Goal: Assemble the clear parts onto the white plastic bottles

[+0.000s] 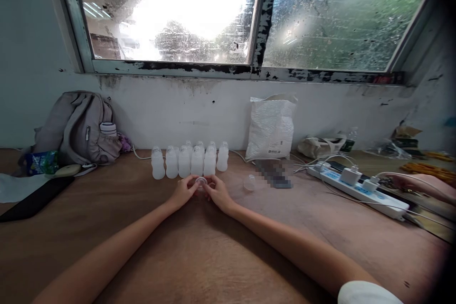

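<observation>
My left hand [184, 192] and my right hand [217, 193] meet at the middle of the table, fingers closed around the rim of a small clear round cap-like piece [201, 181]. Fingers cover its sides, so its full shape cannot be made out. Just behind them several frosted white baby bottles [184, 161] with clear tops stand upright in a cluster. A clear dome-shaped cap [250, 182] sits on the table to the right of my right hand.
A grey backpack [85, 128] and a black flat item [37, 198] are at left. A white padded bag [271, 128] leans on the wall. At right lies a power strip [359, 190] with chargers and cables; another person's hand [420, 185] reaches beside it.
</observation>
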Motion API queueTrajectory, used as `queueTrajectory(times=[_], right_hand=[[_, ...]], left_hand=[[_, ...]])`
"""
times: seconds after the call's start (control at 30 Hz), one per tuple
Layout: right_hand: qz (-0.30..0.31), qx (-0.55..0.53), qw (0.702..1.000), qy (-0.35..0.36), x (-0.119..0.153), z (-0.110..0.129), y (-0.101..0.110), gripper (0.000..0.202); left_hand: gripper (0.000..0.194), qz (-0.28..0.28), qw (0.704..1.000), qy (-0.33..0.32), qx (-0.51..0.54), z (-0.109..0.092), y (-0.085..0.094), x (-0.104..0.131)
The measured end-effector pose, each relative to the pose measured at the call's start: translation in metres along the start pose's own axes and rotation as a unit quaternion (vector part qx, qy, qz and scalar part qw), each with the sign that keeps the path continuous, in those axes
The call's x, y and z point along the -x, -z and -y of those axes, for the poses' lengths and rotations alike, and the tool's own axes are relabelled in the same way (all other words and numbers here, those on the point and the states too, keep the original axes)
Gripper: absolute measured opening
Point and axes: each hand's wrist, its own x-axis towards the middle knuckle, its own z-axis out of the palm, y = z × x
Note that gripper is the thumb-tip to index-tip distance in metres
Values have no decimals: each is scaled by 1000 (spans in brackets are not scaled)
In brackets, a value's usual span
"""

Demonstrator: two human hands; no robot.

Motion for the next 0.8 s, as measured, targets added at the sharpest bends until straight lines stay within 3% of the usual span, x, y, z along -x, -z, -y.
queueTrajectory(times=[0.3, 0.53, 0.8], right_hand=[[-12, 20, 1000, 6, 1, 2, 0, 11], [-17, 34, 999, 6, 0, -1, -1, 18], [-19, 66, 998, 11, 2, 5, -1, 9]], left_hand=[[24, -10, 996, -57, -69, -4, 1, 2], [27, -15, 995, -52, -87, 2, 0, 0], [18, -12, 993, -50, -109, 2, -1, -1]])
